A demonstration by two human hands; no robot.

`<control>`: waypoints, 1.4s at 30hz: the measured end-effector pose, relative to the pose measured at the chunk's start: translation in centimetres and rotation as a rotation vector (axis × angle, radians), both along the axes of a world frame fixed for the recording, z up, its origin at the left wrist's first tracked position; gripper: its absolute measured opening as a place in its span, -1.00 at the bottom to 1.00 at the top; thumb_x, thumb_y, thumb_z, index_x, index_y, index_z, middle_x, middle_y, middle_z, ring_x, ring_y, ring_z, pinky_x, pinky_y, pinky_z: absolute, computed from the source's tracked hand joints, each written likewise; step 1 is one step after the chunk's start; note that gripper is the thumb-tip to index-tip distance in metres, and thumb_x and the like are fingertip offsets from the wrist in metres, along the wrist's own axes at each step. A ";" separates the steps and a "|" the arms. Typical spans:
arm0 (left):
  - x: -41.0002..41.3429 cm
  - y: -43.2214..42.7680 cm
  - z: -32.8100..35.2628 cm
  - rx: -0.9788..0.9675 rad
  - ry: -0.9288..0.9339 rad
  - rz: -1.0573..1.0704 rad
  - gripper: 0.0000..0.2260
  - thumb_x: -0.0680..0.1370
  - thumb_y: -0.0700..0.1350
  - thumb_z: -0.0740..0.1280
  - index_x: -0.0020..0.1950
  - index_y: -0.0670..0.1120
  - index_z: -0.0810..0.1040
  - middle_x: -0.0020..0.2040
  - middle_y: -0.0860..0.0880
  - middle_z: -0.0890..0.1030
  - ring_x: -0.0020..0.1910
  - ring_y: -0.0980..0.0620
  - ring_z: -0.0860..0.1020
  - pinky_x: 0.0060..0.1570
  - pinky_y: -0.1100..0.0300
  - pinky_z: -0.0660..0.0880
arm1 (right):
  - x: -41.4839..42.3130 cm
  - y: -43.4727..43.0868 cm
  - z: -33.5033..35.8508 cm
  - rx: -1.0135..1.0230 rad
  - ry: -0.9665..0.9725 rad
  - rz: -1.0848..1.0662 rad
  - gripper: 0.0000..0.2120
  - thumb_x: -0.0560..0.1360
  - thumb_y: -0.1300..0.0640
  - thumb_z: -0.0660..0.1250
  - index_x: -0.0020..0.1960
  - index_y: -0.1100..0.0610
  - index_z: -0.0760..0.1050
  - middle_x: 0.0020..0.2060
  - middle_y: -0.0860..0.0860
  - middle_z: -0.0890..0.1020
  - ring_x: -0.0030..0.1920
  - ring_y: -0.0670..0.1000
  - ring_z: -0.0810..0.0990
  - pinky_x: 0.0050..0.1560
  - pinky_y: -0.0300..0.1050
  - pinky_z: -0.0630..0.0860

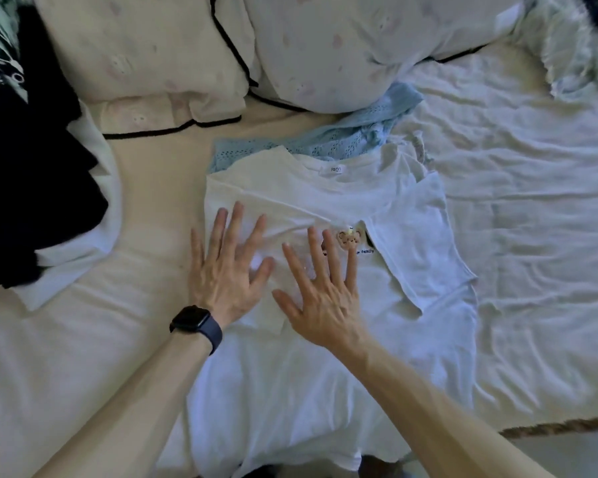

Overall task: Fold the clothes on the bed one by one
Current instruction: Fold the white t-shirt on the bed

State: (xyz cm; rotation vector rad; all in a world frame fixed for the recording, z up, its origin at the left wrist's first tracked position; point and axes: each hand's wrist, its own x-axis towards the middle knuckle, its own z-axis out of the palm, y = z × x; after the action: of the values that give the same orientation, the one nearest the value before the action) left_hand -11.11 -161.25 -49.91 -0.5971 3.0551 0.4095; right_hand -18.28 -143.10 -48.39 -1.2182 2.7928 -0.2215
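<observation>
White T-shirt (290,391), "family" by its bear patch (347,238), under flat, spread, empty hands: left hand (227,274), right hand (325,301).

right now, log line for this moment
white t-shirt on bed | left hand flat on it | right hand flat on it

Bare forearms, no sleeves; dark smartwatch (191,319) with dark band on left wrist.

neck label (336,169): "rann", blurry | chest print (365,251) on white T-shirt (325,374): "family"
</observation>
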 end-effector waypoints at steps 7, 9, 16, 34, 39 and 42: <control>3.0 1.4 -1.0 -0.049 -0.336 -0.050 -0.14 0.40 0.59 -0.03 0.60 0.29 -0.20 0.64 0.02 -0.27 0.60 -0.23 -0.23 0.31 -0.58 -0.16 | 2.2 5.6 0.0 0.284 -0.267 -0.111 0.03 0.42 -0.48 0.25 0.64 -0.20 -0.28 0.62 0.06 -0.36 0.58 0.22 -0.42 0.49 0.46 -0.28; 3.5 2.0 -0.1 -0.032 -0.326 -0.030 -0.16 0.41 0.57 -0.01 0.60 0.29 -0.19 0.63 0.01 -0.30 0.60 -0.22 -0.23 0.33 -0.55 -0.19 | 2.9 7.1 0.5 0.207 -0.308 -0.115 -0.03 0.47 -0.43 0.23 0.65 -0.18 -0.26 0.62 0.04 -0.33 0.60 0.17 -0.39 0.54 0.38 -0.26; 15.2 11.2 1.3 0.177 -0.124 0.432 -0.32 0.52 0.27 0.18 0.58 -0.01 0.26 0.56 -0.20 0.23 0.47 -0.29 0.30 0.29 -0.35 0.33 | 8.1 20.5 2.8 -0.028 -0.402 -0.579 -0.23 0.55 -0.25 0.30 0.62 -0.02 0.08 0.63 0.09 0.06 0.61 0.13 0.06 0.53 0.20 0.12; 28.7 18.7 3.6 0.832 -0.254 1.132 -0.79 0.56 0.00 0.42 0.07 -0.09 0.51 0.07 -0.13 0.62 0.00 -0.15 0.59 0.03 -0.12 0.54 | 10.7 39.1 1.0 -0.628 -0.969 -1.323 -0.62 0.55 0.14 0.47 -0.28 0.03 0.30 -0.32 0.01 0.43 -0.25 0.00 0.44 -0.24 -0.13 0.55; 29.7 18.8 7.2 0.781 -0.191 1.071 -0.75 0.64 0.00 0.32 0.15 -0.18 0.51 0.06 -0.10 0.58 0.02 -0.15 0.56 -0.08 0.07 0.44 | 11.0 43.4 3.5 -0.717 -0.753 -1.392 -0.82 0.54 0.14 0.48 0.03 0.01 0.50 -0.11 -0.06 0.56 -0.14 -0.07 0.59 -0.06 -0.06 0.59; 30.8 18.4 6.9 1.003 -0.280 1.085 -0.67 0.64 0.11 0.27 0.31 -0.04 0.51 0.15 0.02 0.56 0.17 -0.03 0.52 0.12 0.09 0.38 | 11.5 44.2 2.3 -0.547 -0.830 -1.388 -0.70 0.55 0.15 0.45 0.25 0.15 0.54 -0.02 0.06 0.64 0.03 0.14 0.65 0.14 0.15 0.61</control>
State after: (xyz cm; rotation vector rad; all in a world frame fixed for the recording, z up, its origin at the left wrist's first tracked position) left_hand 19.71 -142.90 -43.04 -1.8259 1.6042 1.4816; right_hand -6.81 -98.92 -46.13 0.8671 2.2396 -1.2176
